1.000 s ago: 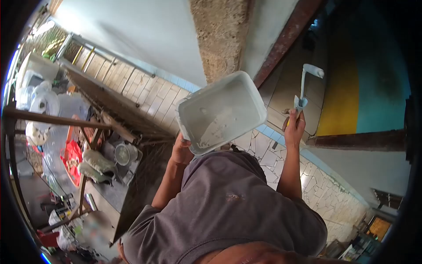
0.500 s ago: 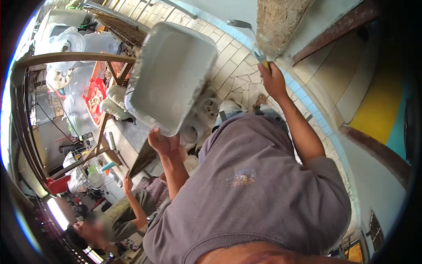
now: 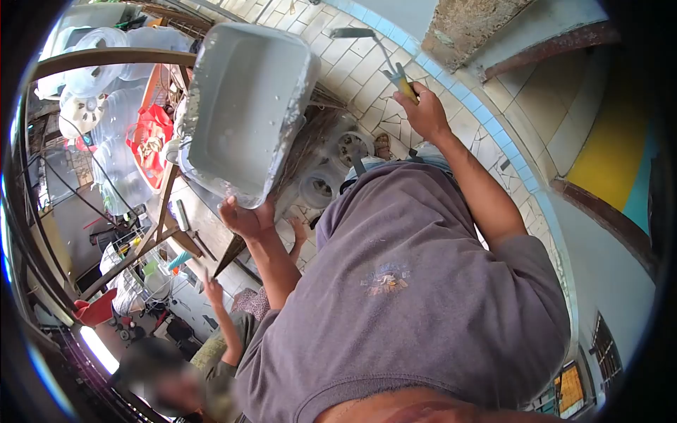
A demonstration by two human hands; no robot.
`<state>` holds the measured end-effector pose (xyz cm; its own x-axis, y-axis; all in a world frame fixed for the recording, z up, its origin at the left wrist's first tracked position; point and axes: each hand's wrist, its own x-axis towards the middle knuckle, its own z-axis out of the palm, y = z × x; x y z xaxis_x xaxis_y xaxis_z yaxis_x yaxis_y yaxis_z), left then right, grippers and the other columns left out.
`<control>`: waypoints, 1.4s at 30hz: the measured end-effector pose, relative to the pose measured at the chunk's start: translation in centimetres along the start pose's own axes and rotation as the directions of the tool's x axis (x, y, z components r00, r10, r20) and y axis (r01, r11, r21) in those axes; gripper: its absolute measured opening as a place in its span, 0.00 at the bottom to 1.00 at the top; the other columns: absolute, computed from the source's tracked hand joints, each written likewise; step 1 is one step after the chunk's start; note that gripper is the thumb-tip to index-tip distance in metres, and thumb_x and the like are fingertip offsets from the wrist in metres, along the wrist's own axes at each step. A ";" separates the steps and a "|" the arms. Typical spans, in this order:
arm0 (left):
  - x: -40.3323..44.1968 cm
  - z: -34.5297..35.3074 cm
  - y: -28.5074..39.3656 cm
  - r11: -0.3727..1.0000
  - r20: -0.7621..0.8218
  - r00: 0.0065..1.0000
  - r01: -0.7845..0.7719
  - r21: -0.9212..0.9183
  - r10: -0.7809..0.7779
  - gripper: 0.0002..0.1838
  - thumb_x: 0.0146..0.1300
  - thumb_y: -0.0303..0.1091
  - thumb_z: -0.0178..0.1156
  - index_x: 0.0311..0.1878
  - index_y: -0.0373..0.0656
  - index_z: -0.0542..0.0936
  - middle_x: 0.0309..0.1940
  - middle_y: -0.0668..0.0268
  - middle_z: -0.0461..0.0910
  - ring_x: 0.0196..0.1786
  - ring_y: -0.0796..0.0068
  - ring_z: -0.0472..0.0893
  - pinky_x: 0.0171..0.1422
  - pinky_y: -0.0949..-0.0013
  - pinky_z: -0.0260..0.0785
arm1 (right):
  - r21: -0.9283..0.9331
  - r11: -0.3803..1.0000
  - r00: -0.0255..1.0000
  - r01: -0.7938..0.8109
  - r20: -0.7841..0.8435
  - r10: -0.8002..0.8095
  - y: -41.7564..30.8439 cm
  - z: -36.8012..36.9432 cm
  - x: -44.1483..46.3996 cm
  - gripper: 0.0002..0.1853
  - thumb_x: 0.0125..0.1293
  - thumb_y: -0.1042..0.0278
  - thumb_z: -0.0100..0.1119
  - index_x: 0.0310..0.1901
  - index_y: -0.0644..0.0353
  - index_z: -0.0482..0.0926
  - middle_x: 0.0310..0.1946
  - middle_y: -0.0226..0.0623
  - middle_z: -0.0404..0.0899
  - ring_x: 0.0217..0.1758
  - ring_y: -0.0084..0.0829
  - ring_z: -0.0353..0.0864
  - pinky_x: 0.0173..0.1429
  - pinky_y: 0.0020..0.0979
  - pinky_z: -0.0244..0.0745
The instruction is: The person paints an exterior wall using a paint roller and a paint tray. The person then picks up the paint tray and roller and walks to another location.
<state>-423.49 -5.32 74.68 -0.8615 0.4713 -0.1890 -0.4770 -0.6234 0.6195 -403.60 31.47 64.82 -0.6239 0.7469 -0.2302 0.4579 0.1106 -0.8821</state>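
A grey rectangular plastic tub [image 3: 243, 113], tilted with its inside facing me, has whitish splatters along its rim. My left hand [image 3: 248, 217] supports its near end, fingers partly hidden behind the wall. In my right hand [image 3: 425, 114] is a hand tool [image 3: 403, 86] with a yellow handle, a thin bent metal neck and a narrow grey head; the head's exact kind is unclear. The tool is held up to the right of the tub, apart from it.
A co-worker [image 3: 218, 338] is at the lower left, by a wooden frame [image 3: 113, 56]. Clear plastic containers [image 3: 116, 141] and a red bag [image 3: 150, 134] stand beyond it. Round containers [image 3: 321, 187] rest on the tiled floor [image 3: 352, 70]. A wall with a stone post [image 3: 469, 32] is at right.
The tub and my left hand have shifted left in view. My right hand and the tool have also shifted slightly left. More of the round containers on the floor shows.
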 end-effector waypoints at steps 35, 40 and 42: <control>1.9 -5.6 11.2 0.994 -0.003 0.995 -0.095 0.049 0.095 0.49 0.57 0.42 0.66 0.85 0.48 0.65 0.82 0.53 0.68 0.84 0.42 0.66 0.83 0.20 0.54 | -0.178 0.896 0.907 0.407 0.193 -0.374 -3.8 23.5 -1.1 0.21 0.74 0.54 0.67 0.61 0.57 0.80 0.52 0.45 0.81 0.56 0.53 0.87 0.58 0.53 0.83; 0.8 -6.3 11.4 0.997 0.064 0.997 -0.028 -0.075 0.033 0.42 0.61 0.39 0.62 0.82 0.48 0.69 0.77 0.55 0.74 0.80 0.47 0.72 0.82 0.24 0.63 | -0.303 0.882 0.922 0.362 0.258 -0.289 -4.2 25.1 -1.0 0.21 0.73 0.55 0.67 0.62 0.55 0.79 0.53 0.45 0.81 0.56 0.52 0.88 0.59 0.53 0.84; 0.4 -6.3 11.3 0.996 0.071 0.996 -0.049 -0.069 0.054 0.41 0.61 0.39 0.62 0.80 0.45 0.71 0.75 0.54 0.76 0.79 0.47 0.73 0.81 0.24 0.64 | -0.306 0.883 0.926 0.356 0.244 -0.289 -4.7 25.0 -1.2 0.22 0.73 0.55 0.68 0.62 0.56 0.78 0.52 0.45 0.82 0.55 0.53 0.87 0.58 0.53 0.84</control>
<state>-430.33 -16.10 76.83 -0.8716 0.4797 -0.1009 -0.4449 -0.6877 0.5736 -420.85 13.62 59.00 -0.8642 0.4996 -0.0588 0.3762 0.5644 -0.7348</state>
